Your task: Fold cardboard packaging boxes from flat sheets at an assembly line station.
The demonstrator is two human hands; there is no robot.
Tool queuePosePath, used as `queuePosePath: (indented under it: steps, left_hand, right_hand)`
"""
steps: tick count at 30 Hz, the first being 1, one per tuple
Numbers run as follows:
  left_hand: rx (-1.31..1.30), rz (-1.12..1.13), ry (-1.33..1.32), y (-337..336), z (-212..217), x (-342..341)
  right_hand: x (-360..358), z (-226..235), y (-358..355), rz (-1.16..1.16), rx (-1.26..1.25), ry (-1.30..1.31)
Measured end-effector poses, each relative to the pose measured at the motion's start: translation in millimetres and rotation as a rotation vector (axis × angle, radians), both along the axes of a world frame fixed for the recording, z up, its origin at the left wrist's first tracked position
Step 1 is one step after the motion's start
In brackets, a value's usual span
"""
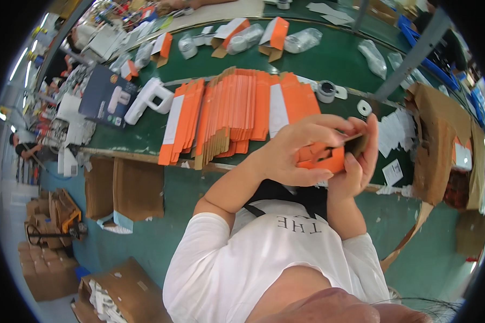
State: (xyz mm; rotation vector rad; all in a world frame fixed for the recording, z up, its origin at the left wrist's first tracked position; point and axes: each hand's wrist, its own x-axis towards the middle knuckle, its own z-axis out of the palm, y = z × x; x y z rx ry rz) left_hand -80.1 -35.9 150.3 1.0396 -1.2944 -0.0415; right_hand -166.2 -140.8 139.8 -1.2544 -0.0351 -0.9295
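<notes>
In front of my chest, both hands hold a small orange carton (331, 161) with a brown inner side; it is partly folded, with a flap standing up. My left hand (285, 149) grips its left side, the thumb along the lower edge and the fingers over the top. Around the right end, my right hand (354, 176) closes with its fingers raised behind the brown flap. Fingers cover much of the carton. Just beyond my left forearm, a long row of flat orange cartons (237, 102) leans on the green bench (132, 142).
Left of the row are a white gun-shaped device (145, 102) and a dark printed box (106, 97). A round grey-white part (326, 91) sits behind my hands. Farther back are open orange boxes (275, 33) and bagged parts (303, 40). A metal post (409, 56) and large cardboard box (434, 140) stand right.
</notes>
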Motion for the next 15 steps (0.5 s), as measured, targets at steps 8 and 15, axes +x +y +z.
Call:
queuePosePath:
  steps: [8,15]
  left_hand:
    - [0.235,0.191,0.063,4.4,28.1,-5.5]
    - [0.234,-0.17,0.351,-8.0,-4.1,1.9]
  right_hand:
    - [1.8,11.1,-8.0,-0.012,-0.092,0.063]
    - [24.2,20.8,-25.7,-0.18,0.038,-0.021]
